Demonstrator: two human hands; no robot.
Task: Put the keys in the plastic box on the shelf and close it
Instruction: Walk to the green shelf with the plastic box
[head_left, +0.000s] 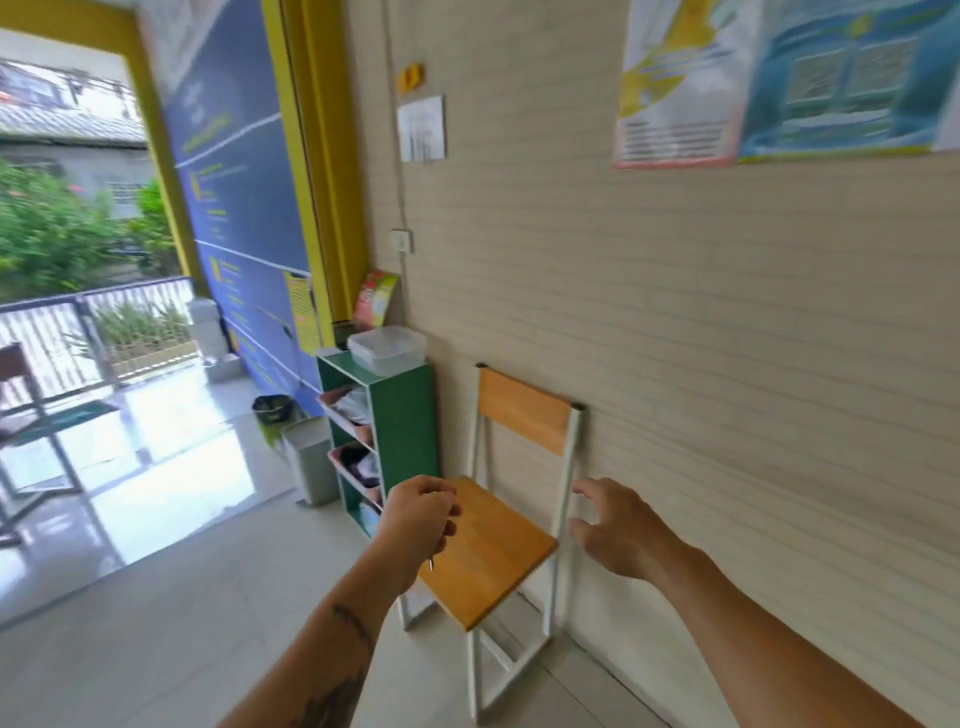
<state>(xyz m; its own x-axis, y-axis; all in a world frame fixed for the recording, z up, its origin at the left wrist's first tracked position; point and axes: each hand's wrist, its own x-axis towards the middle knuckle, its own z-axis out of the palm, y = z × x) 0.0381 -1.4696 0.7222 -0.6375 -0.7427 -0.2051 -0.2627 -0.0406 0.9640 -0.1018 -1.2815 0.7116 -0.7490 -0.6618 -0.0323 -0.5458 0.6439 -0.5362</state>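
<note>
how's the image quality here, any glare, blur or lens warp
Head view: strong glare washes out the floor by the open doorway; wide-angle warp tilts and bows the wall and posters; everything is slightly soft, so the poster text is unreadable and the plastic box on the green shelf lacks detail.

One clear lidded plastic box (387, 349) is sitting on one green shelf unit (402, 415); one wooden-seated white-framed chair (498, 540) is standing beside it; two bare hands are showing, left (418, 514) and right (618, 530).
</note>
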